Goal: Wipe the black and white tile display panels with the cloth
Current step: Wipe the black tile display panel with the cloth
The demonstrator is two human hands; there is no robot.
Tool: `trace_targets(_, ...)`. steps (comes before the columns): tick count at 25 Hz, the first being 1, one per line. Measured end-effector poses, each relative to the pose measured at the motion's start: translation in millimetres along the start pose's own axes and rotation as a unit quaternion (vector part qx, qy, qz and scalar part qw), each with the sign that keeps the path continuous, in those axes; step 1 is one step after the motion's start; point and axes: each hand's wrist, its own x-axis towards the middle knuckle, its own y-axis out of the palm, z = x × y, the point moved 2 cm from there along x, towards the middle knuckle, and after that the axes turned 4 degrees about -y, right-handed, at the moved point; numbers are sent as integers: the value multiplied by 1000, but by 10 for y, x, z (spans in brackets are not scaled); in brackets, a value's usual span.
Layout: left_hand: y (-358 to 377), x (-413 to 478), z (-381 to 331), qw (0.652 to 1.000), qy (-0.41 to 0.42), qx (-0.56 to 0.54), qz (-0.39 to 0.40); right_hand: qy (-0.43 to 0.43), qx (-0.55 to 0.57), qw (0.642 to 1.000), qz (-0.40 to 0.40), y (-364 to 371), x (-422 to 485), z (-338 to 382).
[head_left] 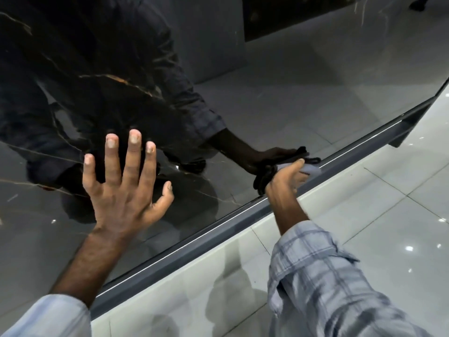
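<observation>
A glossy black tile panel (pixel 279 98) with thin gold veins fills the upper left and mirrors my arms and the room. My left hand (pixel 124 183) lies flat on it with the fingers spread and straight. Near the panel's lower edge my right hand (pixel 284 181) grips a pale cloth (pixel 312 169) and presses it against the black surface. Most of the cloth is hidden inside the fist. The dark shape beside it is the hand's reflection.
A grey metal frame strip (pixel 218 229) runs diagonally along the panel's lower edge. Below it lies a shiny white tiled floor (pixel 401 215) with grout lines and light spots. Another dark panel (pixel 303 18) shows as a reflection at the top.
</observation>
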Motion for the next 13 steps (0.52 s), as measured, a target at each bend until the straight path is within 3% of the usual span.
trace_targets(2,16,-17,-2,1000,-6,1,-5,4,-24,1000,-6,-7,-91,-29)
trace_targets(4,32,-12,-11,1000,-5,8,-8,-155,-45,987,13,91,-260,265)
trace_targets(6,41,-17,-20,1000,-5,10,-9,-379,-55,923,46,230,-610,722)
trace_targets(8,52,-30,-29,1000,-6,14,-11,-566,-56,819,72,274,-918,963)
trace_targets(9,62,-33,-35,1000,-6,16,-13,-614,-60,783,73,296,-901,938)
trace_targets(10,66,-33,-38,1000,-6,17,-15,-623,-64,776,66,304,-781,882)
trace_targets(11,68,-28,-41,1000,-6,16,-16,-588,-62,805,56,295,-566,782)
trace_targets(13,68,-20,-52,1000,-10,11,-17,-400,-28,915,40,224,-142,490)
